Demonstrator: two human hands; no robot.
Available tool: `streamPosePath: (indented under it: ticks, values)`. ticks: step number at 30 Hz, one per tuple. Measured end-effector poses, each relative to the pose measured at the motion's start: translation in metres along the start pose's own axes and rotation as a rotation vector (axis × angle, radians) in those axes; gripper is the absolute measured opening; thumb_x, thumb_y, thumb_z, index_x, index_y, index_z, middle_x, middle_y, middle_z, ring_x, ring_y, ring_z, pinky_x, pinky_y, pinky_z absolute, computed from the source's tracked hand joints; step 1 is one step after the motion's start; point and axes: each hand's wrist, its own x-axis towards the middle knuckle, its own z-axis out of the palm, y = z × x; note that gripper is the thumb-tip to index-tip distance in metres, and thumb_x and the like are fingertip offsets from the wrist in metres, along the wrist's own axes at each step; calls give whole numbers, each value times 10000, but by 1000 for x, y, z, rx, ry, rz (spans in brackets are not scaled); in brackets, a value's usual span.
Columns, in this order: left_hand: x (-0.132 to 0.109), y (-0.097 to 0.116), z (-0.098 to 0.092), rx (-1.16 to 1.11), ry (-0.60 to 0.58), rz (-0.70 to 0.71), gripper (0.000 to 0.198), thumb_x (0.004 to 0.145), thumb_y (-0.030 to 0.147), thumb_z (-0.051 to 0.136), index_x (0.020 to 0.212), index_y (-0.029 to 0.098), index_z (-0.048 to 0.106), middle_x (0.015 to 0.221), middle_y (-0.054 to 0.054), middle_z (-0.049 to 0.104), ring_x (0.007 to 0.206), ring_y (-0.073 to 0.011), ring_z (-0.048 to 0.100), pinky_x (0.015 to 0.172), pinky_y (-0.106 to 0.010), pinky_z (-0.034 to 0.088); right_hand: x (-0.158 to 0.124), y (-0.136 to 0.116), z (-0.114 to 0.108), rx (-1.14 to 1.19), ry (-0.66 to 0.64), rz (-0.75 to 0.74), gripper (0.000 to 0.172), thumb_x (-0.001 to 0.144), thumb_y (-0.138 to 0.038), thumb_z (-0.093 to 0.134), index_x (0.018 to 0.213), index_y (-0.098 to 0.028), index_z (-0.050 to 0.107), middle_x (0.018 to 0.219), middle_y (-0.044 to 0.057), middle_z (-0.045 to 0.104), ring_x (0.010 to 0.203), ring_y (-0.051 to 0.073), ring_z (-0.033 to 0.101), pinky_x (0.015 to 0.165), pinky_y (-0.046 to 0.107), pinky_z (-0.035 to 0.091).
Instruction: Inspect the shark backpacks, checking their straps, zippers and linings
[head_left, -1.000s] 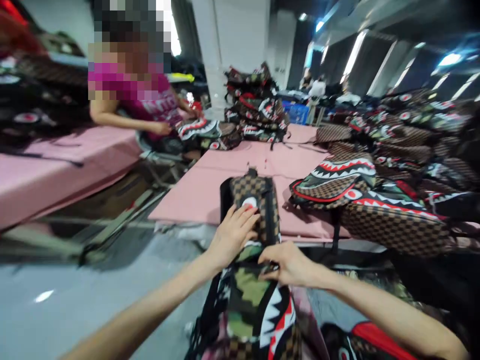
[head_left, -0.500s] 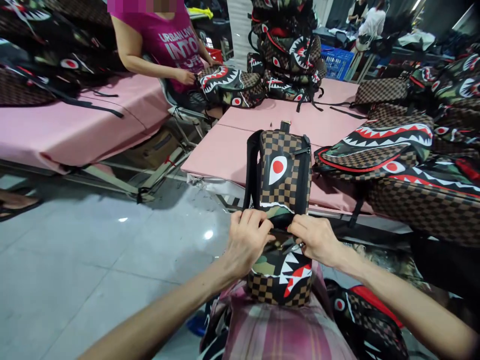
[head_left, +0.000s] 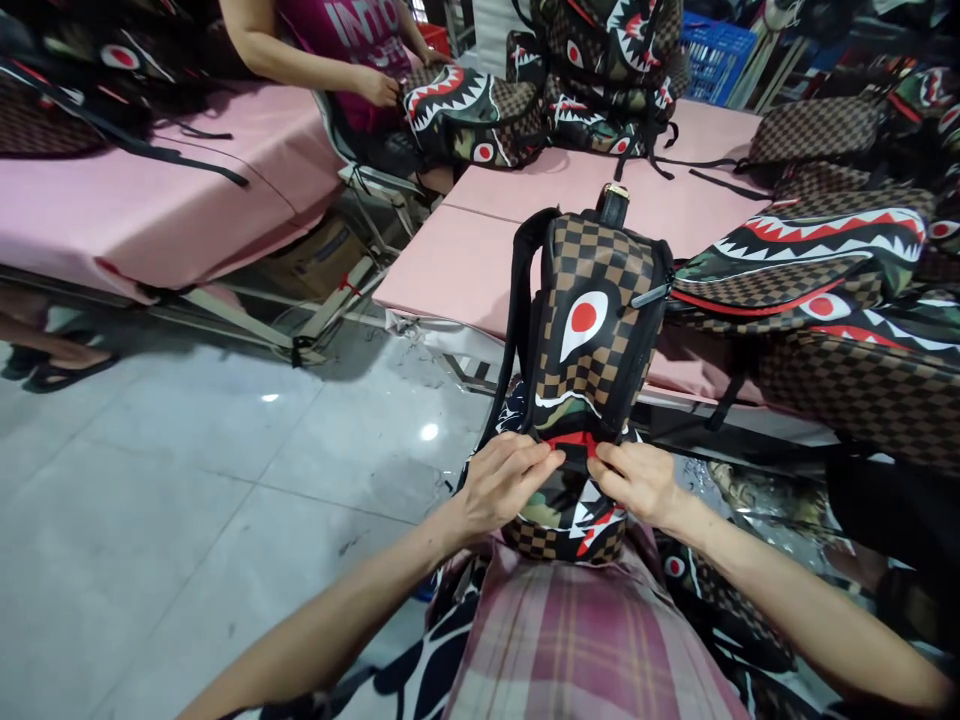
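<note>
On my lap stands a small backpack point(head_left: 600, 350) with brown-and-black checks, a red-and-white eye and a shark-tooth print. Its top leans against the edge of the pink table. My left hand point(head_left: 506, 485) pinches the left side of the backpack's middle, fingers curled on the dark edge below a red strip point(head_left: 574, 440). Opposite it, my right hand point(head_left: 637, 482) grips the right side of the same edge, thumb and fingers pressed together. The hands are a little apart, and the fabric between them is folded. A black shoulder strap point(head_left: 517, 310) hangs at the left of the backpack.
Several matching backpacks point(head_left: 840, 250) lie on the right of the pink table point(head_left: 450, 265), with more stacked at its back. Across the table, a person's hand point(head_left: 379, 88) is on another backpack point(head_left: 480, 115). A second pink table point(head_left: 187, 220) stands left, beyond the tiled floor point(head_left: 300, 460).
The view has tilted down and shifted. The backpack's upper part now leans more to the right, and the red strip shows between my hands. Both hands keep hold of its middle.
</note>
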Motion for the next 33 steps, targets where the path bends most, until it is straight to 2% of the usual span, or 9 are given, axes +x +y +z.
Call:
streamPosePath:
  ticks: [6, 10, 15, 25, 29, 31, 33]
  values:
    - [-12, -8, -9, 50, -104, 62, 323, 807, 99, 569, 1122, 168, 578, 949, -35, 648, 903, -146, 596, 763, -264, 508, 7, -5, -4, 56, -40, 5, 192, 869, -89, 460, 749, -164, 591, 726, 11, 617, 563, 88, 433, 517, 231, 282]
    - [-15, -13, -8, 56, -79, 65, 347, 808, 108, 571, 1150, 165, 563, 967, -33, 651, 945, -140, 595, 794, -254, 511, 10, -2, -3, 42, -66, 3, 204, 872, -91, 454, 738, -161, 592, 739, 19, 613, 561, 90, 428, 518, 234, 284]
    - [-19, -17, -6, 33, -120, 53, 374, 817, 104, 549, 1187, 159, 541, 1017, -44, 645, 1035, -158, 566, 864, -271, 500, 13, 2, -4, 29, -106, -9, 184, 869, -103, 468, 759, -157, 605, 754, 26, 620, 570, 95, 440, 517, 238, 296]
    - [-24, -21, 0, -20, -118, -4, 382, 817, 89, 541, 1187, 181, 538, 1009, -51, 638, 1018, -180, 557, 827, -307, 513, 14, 2, -5, 45, -135, 36, 201, 881, -73, 419, 858, -139, 607, 805, 50, 644, 606, 104, 493, 534, 235, 330]
    - [-9, -20, -2, -45, -96, -35, 386, 824, 71, 502, 1188, 195, 527, 1003, -54, 632, 962, -168, 551, 806, -309, 494, 17, 6, -11, 55, -123, 79, 228, 903, -106, 385, 860, -146, 606, 802, 45, 651, 604, 103, 505, 532, 233, 335]
    - [10, -18, -3, -19, -90, -91, 334, 809, 92, 537, 1128, 190, 560, 971, -58, 632, 898, -171, 540, 781, -327, 471, 23, 12, -12, 71, -74, 132, 186, 897, -144, 432, 826, -152, 604, 781, 35, 651, 615, 100, 521, 547, 230, 344]
    - [35, -17, 1, 47, -92, -194, 192, 801, 156, 579, 988, 190, 614, 875, -52, 624, 834, -179, 516, 752, -348, 437, 32, 19, -9, 60, -32, 225, 129, 868, -168, 503, 789, -158, 604, 759, 26, 644, 631, 100, 535, 560, 226, 350]
